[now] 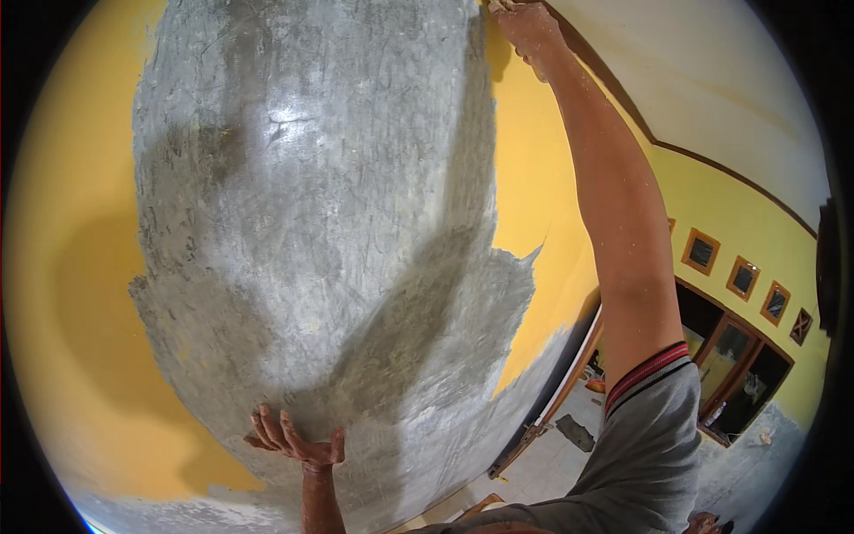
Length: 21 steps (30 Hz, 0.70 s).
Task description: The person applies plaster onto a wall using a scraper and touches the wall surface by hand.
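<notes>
In front of me rises a wall with a large scraped grey plaster patch (311,205), bordered on both sides by yellow paint (538,178). My left hand (298,443) is low on the grey part, open, its dusty fingers spread at the wall's surface. High at the upper right, my right hand (532,34) is closed at the top edge of the picture. Its fingers are curled by the boundary between grey and yellow, and whatever they grip is cut off from sight. Pale specks dot the right forearm.
A pale ceiling (721,62) with dark trim meets the walls at the upper right. Beyond my right arm are a brown-framed window (734,365), several small framed vents (743,278) and a doorway edge (556,400). A dark flat piece (576,433) lies on the tiled floor.
</notes>
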Motion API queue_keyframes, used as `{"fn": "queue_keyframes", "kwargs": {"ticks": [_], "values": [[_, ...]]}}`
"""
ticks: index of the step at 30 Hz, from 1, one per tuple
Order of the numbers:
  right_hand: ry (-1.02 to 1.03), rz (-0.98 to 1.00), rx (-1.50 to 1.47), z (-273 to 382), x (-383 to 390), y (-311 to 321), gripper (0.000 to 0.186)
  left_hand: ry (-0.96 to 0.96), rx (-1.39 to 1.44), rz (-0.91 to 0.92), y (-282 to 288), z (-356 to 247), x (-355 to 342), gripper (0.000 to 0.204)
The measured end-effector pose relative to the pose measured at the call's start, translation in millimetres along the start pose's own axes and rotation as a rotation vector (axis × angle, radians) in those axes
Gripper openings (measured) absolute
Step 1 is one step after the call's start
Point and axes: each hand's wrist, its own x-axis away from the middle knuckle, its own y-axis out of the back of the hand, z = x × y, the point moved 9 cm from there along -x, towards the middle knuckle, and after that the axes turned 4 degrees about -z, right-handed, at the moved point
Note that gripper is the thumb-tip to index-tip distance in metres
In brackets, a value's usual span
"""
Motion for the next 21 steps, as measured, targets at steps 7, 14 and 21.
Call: {"fn": "queue_keyframes", "kwargs": {"ticks": [7, 14, 21], "values": [[0.227, 0.113, 0.135, -60.4, 111.0, -59.2, 0.063, -0.014, -0.019, 0.034, -3.2, 3.3, -1.5, 0.082], [-0.217, 0.349, -0.080, -216.4, 561.4, -143.1, 0.041, -0.069, -0.044, 0.049, -11.3, -10.8, -1.6, 0.077], [-0.532, 1.195, 0.022, -331.4, 1005.0, -26.1, 0.025, -0.131, -0.179, 0.339, -15.3, -21.8, -27.7, 0.080]]}}
